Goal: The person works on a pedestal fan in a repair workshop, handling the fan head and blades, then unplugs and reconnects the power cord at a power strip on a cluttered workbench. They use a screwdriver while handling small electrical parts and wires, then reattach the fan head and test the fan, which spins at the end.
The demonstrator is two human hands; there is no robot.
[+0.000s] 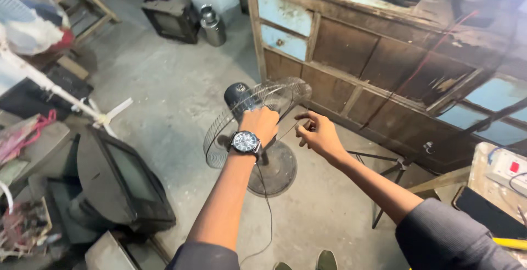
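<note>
Below, on the grey concrete floor, stands a pedestal fan with a round dark metal base, a thin wire grille and a black motor housing behind it. Nearest the camera, the left hand, a wristwatch on its wrist, is clenched around the grille's top. Just beside it the right hand hovers half-curled, fingers pinched; whether it holds the wire cannot be told.

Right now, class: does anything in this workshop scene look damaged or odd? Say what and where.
The wooden cabinet is damaged: its blue paint has peeled to bare wood. The pedestal fan, held by the left hand with the right hand beside it, shows no blades inside its wire guard.
</note>
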